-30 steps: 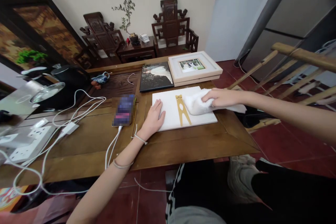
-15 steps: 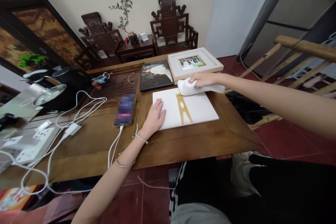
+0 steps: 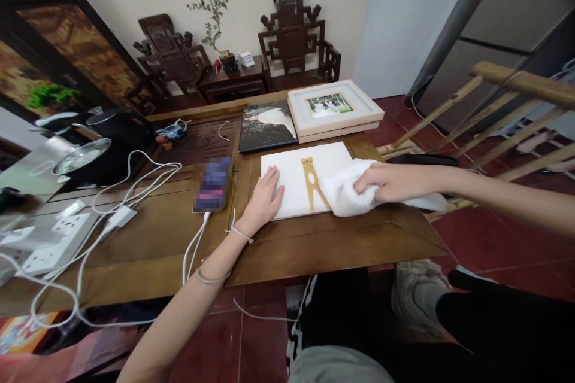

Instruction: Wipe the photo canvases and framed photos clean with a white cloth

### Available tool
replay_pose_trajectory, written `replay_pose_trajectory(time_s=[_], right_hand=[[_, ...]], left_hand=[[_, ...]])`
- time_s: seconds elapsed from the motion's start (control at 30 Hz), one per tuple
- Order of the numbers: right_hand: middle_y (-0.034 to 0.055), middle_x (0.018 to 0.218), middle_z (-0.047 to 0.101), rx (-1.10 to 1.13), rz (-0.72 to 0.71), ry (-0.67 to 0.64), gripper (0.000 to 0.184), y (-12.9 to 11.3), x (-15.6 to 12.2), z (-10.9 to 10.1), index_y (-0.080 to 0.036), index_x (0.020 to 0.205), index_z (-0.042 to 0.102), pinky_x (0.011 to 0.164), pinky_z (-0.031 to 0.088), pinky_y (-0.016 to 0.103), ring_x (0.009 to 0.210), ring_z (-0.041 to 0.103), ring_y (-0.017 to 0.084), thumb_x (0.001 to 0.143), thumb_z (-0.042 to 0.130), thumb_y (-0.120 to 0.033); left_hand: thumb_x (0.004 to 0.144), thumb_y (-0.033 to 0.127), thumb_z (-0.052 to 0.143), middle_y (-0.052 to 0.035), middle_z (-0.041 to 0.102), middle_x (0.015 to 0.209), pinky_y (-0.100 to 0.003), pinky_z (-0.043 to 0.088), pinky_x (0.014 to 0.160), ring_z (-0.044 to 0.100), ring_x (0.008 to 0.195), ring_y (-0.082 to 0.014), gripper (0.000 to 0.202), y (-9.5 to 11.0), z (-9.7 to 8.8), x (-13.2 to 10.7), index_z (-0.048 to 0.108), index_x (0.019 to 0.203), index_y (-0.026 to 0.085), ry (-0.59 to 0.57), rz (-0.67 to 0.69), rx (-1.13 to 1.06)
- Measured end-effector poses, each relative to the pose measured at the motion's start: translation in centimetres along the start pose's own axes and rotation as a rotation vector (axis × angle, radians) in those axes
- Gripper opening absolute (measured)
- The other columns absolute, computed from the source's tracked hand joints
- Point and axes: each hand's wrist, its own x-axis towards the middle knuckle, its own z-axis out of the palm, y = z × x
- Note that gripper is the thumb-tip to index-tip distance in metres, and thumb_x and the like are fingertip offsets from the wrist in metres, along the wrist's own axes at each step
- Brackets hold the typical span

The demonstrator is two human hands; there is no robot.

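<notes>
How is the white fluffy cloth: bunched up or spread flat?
Bunched up: the white fluffy cloth makes a thick, rounded lump, gripped by the right hand.

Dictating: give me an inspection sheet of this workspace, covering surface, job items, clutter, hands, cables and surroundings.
Surface: wooden table, bare along its near edge.
Job items: white board lying flat, bearing a gold figure; white cloth covers its near right corner.
Clutter: phone, black kettle, dark picture, white-framed photo.
Hands: left hand flat on the board's left side; right hand grips the cloth.
Cables: white cables, one plugged into the phone, others looped near the power strip.
Surroundings: carved chairs, potted plant, red floor.
</notes>
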Motion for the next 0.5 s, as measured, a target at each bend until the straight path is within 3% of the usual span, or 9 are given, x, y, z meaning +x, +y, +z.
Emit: replay_pose_trajectory(time_s=[0.1,0.2,0.37,0.5], right_hand=[[0.006,0.096,0.069,0.01,0.022,-0.007,0.033,-0.5,-0.8,0.4,-0.026,0.085,0.068,0.087,0.046,0.036,0.097,0.06,0.028,0.06,0.049,-0.014],[0.0046,0.082,0.065,0.018,-0.023,0.017,0.021,0.0,0.1,-0.2,-0.024,0.073,0.062,0.083,0.045,0.036,0.088,0.059,0.026,0.06,0.048,-0.015],[0.0002,0.065,0.048,-0.029,-0.064,0.075,0.006,2.5,3.6,-2.6,-0.022,0.063,0.047,0.07,0.039,0.034,0.069,0.048,0.02,0.058,0.046,-0.018],[0.0014,0.067,0.048,-0.01,-0.016,0.101,0.009,3.9,6.8,-4.6,-0.022,0.064,0.046,0.063,0.034,0.034,0.067,0.045,0.019,0.056,0.049,-0.02]], left_hand=[[0.095,0.027,0.044,-0.0217,0.046,0.153,-0.057,0.031,0.119,0.035,0.148,-0.0325,0.048,-0.1,0.1,0.0,0.05,0.139,0.009,0.009,0.002,-0.002],[0.095,0.027,0.044,-0.0219,0.046,0.153,-0.057,0.031,0.119,0.035,0.148,-0.0329,0.048,-0.1,0.1,0.0,0.051,0.139,0.009,0.009,0.0,-0.001],[0.095,0.028,0.043,-0.0221,0.044,0.154,-0.056,0.031,0.12,0.034,0.148,-0.0327,0.049,-0.1,0.1,0.0,0.05,0.139,0.008,0.003,0.002,0.005],[0.096,0.028,0.042,-0.0228,0.044,0.153,-0.055,0.03,0.12,0.033,0.148,-0.0329,0.049,-0.1,0.0,0.0,0.05,0.139,0.007,-0.01,0.002,0.008]])
